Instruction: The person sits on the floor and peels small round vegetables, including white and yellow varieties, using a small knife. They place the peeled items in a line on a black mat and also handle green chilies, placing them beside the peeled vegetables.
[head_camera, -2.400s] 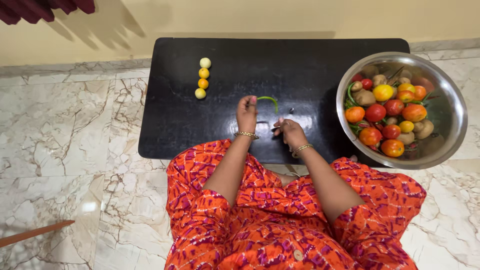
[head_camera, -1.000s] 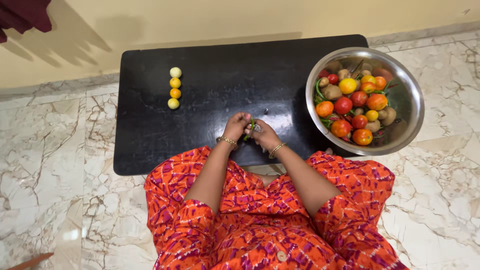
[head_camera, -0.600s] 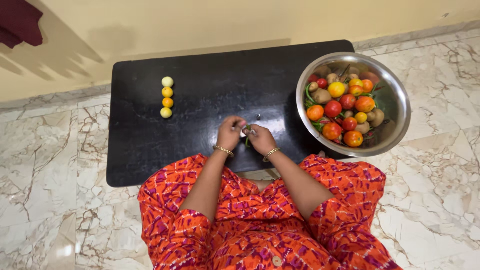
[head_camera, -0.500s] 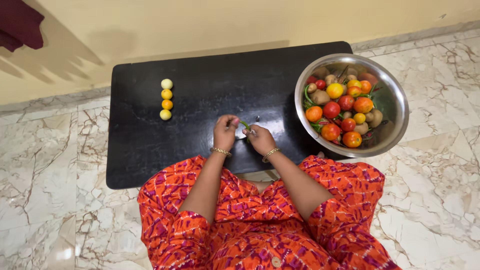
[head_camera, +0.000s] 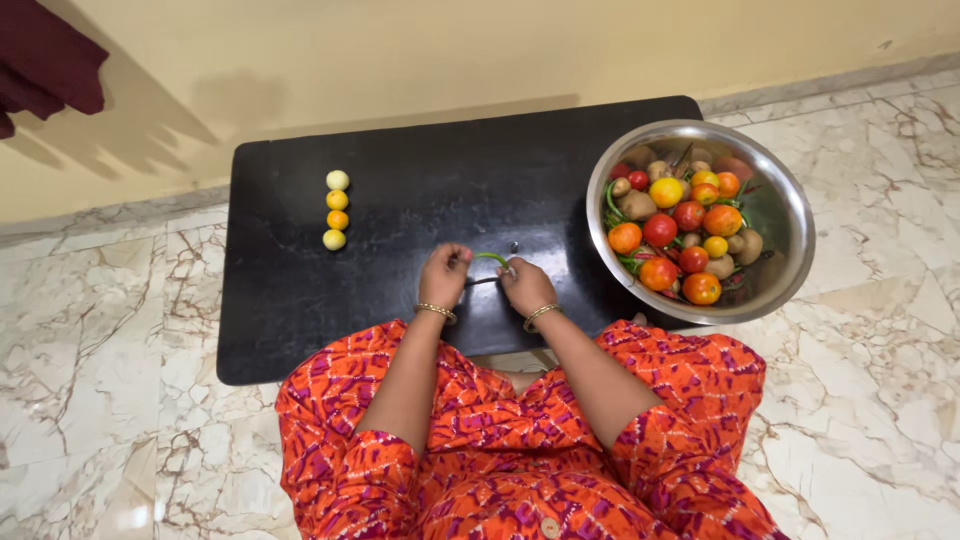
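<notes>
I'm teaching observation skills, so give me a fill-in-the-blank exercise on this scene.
1. Both hands hold a thin ____ chili between them.
2. The row of small round fruits counts ____ pieces.
3. The tomatoes lie in a round ____ bowl.
4. The slab under the hands is ____ in colour.

Missing words: green; four; metal; black

Green chilli: thin, curved, bright green. Held just above black table, spanning gap between left hand and right hand, fingertips pinching each end. Roughly level, arched upward.

Marble floor, yellow wall
</notes>
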